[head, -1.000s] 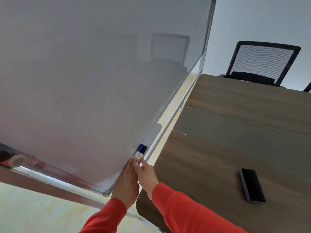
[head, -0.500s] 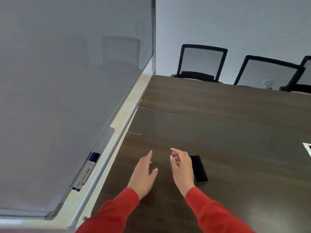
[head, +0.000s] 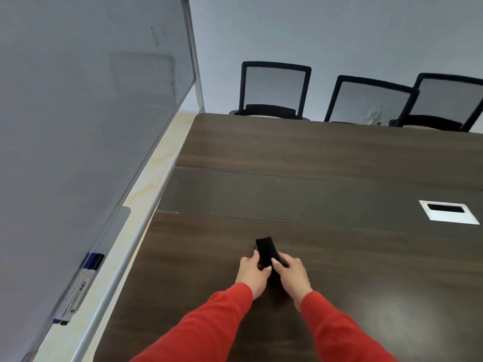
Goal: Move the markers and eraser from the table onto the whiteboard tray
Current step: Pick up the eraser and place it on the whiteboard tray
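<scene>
Eraser (head: 266,251), black and oblong, lies on the dark table (head: 339,158) near its front left part, long axis pointing away and slightly left. The far end shows clear; the near end is covered by the hands.

Left hand (head: 252,273) closes on the left long edge, thumb across the near top face. Right hand (head: 292,274) closes on the right long edge, its fingers curled over the side. Both hands grip the eraser. Whether it has left the tabletop cannot be told from this view.

Step in hand, by judgement: pick up the eraser for transfer to the whiteboard tray (head: 115,226). To do it well: pinch the long sides firmly, lift straight up before swinging left, and keep it level. One hand would likely suffice for the carry. Set it on the bare stretch of tray beyond the markers, flat, not on top of them.

Two markers (head: 81,286) already lie side by side in the tray at lower left, blue and black caps toward the far end. No marker is visible on the table.

Pose: both forearms in red sleeves (head: 209,325) extend forward from the lower edge and converge on the eraser, wrists low over the table, backs of hands up.
</scene>
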